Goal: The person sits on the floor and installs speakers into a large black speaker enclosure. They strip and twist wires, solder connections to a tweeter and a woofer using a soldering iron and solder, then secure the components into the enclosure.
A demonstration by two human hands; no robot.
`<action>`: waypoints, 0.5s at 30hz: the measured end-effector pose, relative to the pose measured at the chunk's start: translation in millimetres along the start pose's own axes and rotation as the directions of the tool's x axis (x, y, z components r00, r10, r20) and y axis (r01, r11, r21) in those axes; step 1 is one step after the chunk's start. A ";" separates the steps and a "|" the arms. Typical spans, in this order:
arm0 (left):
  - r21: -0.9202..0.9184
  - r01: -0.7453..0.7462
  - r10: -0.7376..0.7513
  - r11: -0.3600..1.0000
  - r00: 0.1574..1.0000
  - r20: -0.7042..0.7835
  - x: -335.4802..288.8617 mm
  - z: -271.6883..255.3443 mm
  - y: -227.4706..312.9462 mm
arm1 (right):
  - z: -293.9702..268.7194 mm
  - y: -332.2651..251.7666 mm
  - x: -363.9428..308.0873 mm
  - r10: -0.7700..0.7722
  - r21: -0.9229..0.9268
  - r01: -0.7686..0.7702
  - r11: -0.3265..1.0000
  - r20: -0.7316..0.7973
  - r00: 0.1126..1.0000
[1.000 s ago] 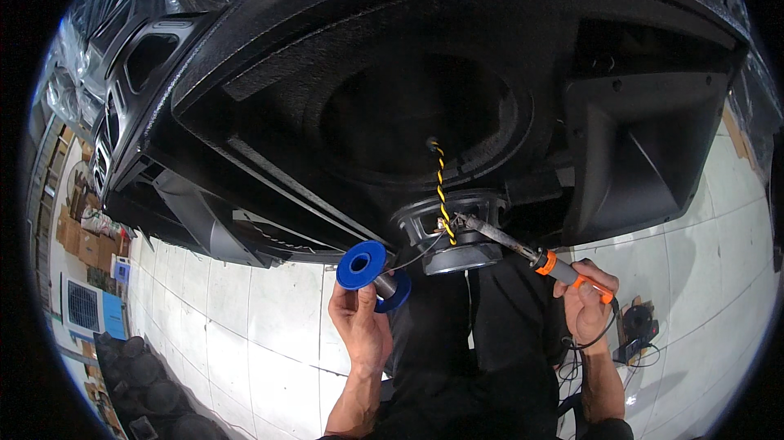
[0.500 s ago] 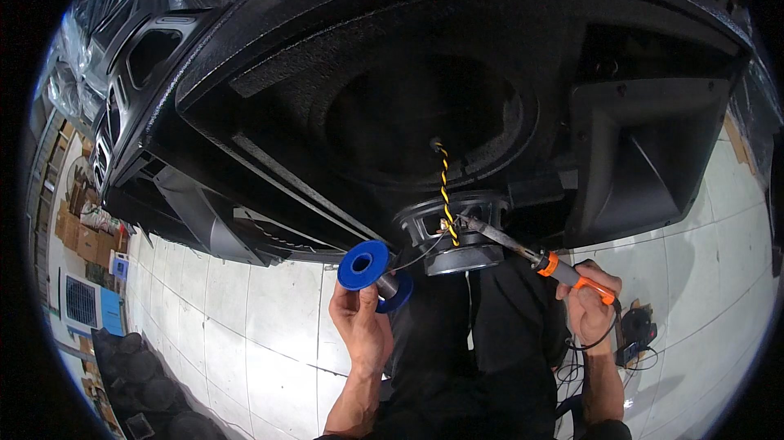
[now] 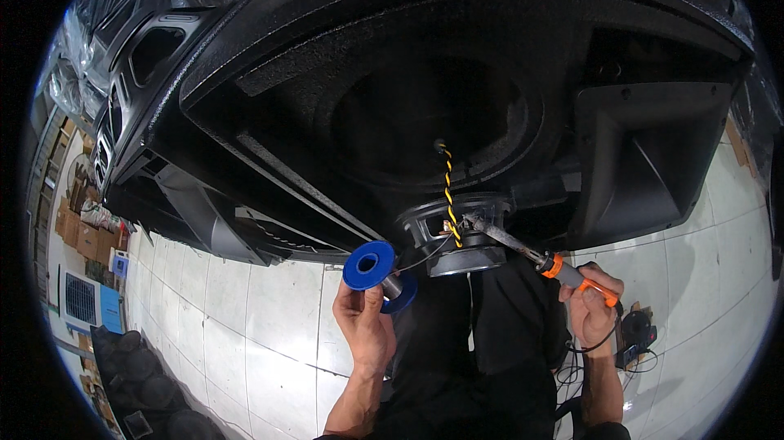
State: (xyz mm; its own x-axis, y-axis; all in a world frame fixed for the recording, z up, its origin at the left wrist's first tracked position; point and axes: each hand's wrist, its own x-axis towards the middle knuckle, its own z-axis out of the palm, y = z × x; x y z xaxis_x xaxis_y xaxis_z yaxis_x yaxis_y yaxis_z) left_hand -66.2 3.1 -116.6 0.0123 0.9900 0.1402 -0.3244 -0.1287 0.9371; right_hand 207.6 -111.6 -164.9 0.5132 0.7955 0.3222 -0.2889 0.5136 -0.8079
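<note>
We hold a blue spool of solder wire [image 3: 371, 268] in our left hand [image 3: 365, 327], with the fingers closed around it. A thin wire runs from the spool up and to the right, toward the round speaker magnet [image 3: 457, 232]. Our right hand [image 3: 590, 309] grips the orange handle of a soldering iron [image 3: 523, 251], fingers wrapped tight. The iron is long and slants up and to the left, and its tip sits at the magnet, right by the yellow and black twisted wire [image 3: 447, 195]. So the joint lies up and between both hands, and the iron tip is nearer to it. We cannot see the joint well; it is tiny and dark. The big black speaker box [image 3: 327, 56] is cut off at the picture's edge.
</note>
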 end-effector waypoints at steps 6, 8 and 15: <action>0.010 0.003 -0.003 1.000 1.000 0.006 0.4 -1.3 -2.8 | -0.4 1.1 0.9 0.000 -0.033 0.000 0.999 0.018 1.000; 0.023 -0.001 0.001 1.000 1.000 0.008 0.6 -1.1 -2.1 | -1.1 2.1 0.2 0.002 -0.037 -0.001 0.999 0.020 1.000; -0.012 0.001 -0.001 1.000 1.000 -0.012 0.2 -0.6 -1.6 | -0.4 2.5 -0.1 0.025 -0.007 -0.025 1.000 0.000 1.000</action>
State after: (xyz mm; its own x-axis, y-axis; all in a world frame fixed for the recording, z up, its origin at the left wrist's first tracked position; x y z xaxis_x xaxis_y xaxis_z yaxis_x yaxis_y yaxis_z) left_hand -66.3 3.5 -118.3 0.0016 0.9908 0.1355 -0.3356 -0.1271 0.9334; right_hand 207.2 -110.4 -167.1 0.5056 0.8083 0.3017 -0.2964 0.4912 -0.8191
